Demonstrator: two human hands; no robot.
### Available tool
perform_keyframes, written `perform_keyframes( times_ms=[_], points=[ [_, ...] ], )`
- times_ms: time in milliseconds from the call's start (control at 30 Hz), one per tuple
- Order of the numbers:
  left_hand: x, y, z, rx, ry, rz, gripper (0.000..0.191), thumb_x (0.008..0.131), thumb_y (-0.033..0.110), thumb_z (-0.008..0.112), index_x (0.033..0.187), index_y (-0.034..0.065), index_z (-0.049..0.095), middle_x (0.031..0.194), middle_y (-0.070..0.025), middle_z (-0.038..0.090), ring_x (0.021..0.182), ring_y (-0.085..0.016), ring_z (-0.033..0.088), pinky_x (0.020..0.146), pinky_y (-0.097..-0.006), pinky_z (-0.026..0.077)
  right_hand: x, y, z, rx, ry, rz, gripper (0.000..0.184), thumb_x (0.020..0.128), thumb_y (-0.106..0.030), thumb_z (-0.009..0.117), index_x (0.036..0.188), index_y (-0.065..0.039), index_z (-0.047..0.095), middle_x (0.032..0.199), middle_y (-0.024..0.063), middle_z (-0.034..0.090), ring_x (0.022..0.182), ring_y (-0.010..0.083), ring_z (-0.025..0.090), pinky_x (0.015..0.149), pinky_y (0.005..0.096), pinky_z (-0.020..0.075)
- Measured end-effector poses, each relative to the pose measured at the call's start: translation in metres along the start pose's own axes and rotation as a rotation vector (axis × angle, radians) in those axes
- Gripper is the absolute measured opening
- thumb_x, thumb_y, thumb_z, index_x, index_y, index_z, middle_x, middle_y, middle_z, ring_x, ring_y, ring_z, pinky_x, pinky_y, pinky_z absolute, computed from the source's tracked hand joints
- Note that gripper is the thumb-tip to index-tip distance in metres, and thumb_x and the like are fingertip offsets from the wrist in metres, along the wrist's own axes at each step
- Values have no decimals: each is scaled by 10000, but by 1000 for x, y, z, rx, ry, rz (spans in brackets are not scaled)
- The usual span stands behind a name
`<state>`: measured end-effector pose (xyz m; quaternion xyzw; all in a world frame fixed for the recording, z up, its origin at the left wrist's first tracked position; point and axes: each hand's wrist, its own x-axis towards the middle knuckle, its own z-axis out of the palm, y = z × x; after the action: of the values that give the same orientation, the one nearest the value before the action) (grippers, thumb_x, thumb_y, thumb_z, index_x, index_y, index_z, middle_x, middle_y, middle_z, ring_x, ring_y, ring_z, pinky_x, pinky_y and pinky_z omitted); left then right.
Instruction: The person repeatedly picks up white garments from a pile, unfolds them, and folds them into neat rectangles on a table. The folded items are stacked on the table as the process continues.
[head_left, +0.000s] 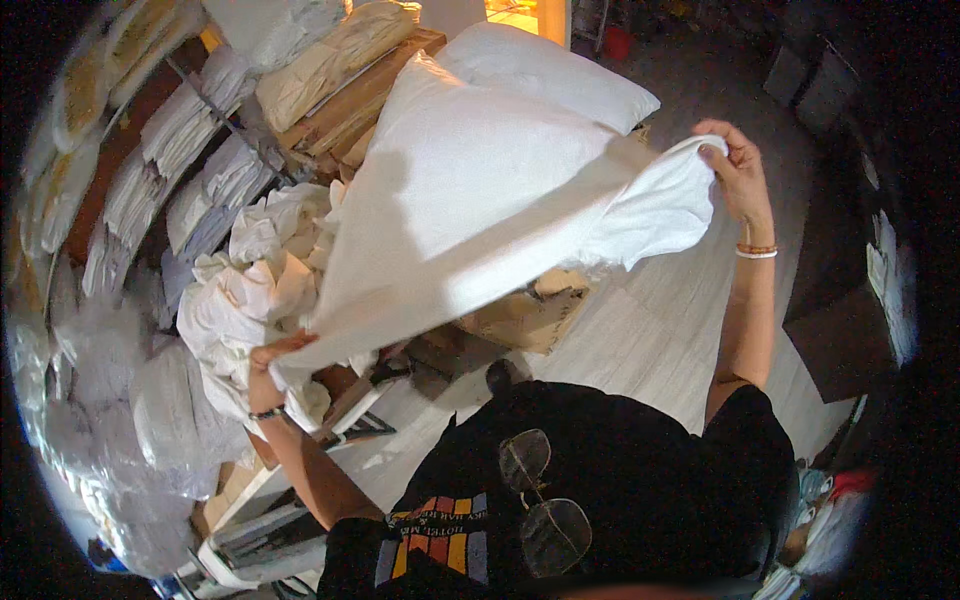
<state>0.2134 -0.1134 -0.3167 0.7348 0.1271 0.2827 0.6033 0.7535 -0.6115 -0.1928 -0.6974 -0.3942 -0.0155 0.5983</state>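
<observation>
A large white cloth, apparently a pillowcase (480, 180), stretches across the middle in front of me. On the right, my right hand (739, 161) pinches a bunched, wrinkled edge of it between thumb and fingers. At its lower left corner, my left hand (281, 352) holds the cloth, with part of the grip hidden. Just behind the cloth lies a plump white pillow (555, 75). Whether anything fills the stretched cloth I cannot tell.
A heap of crumpled white linen (247, 300) lies beside my left hand. Shelves with folded linen stacks (217, 165) stand at left, near plastic-wrapped bundles (157, 405). Below the cloth, a cardboard box (525, 319) rests on the wood-look floor (637, 322). A brown panel or box (840, 345) stands at right.
</observation>
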Motion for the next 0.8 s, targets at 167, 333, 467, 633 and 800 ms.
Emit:
perform_keyframes(
  times_ms=[167,333,467,633,800],
  points=[
    [72,-48,-4,-568,172,-108,293,917,238,671,1106,14,687,1115,-145,719,1082,-314,666,1087,-509,421,90,36,46,25,-153,116,304,926,-98,653,1229,-77,664,1129,47,682,1023,115,617,888,259,500],
    [153,-122,11,16,199,-236,456,1001,344,583,1329,29,552,1249,-107,650,1133,-267,613,1030,-381,459,151,104,115,-224,-184,564,448,919,-233,704,1344,-137,601,1220,130,656,1037,201,643,876,339,540],
    [154,-145,35,-724,253,-537,473,1019,349,566,1342,5,537,1349,-112,601,1231,-254,566,1062,-388,446,101,124,120,-162,-101,304,538,899,-290,737,1387,-149,561,1330,137,599,1086,247,633,902,365,531],
    [135,-168,50,-829,274,-540,422,1004,316,601,1313,31,568,1190,-70,659,1092,-203,622,952,-396,503,73,133,133,-219,-154,201,553,859,-264,776,1368,-176,580,1343,92,601,1147,248,611,935,374,526],
    [135,-209,45,-199,179,-593,382,959,179,668,1306,47,578,839,0,573,781,-133,555,721,-311,476,106,144,154,-485,-50,70,309,935,-213,673,1228,-119,663,1203,74,676,1011,212,672,815,366,556]
  ],
)
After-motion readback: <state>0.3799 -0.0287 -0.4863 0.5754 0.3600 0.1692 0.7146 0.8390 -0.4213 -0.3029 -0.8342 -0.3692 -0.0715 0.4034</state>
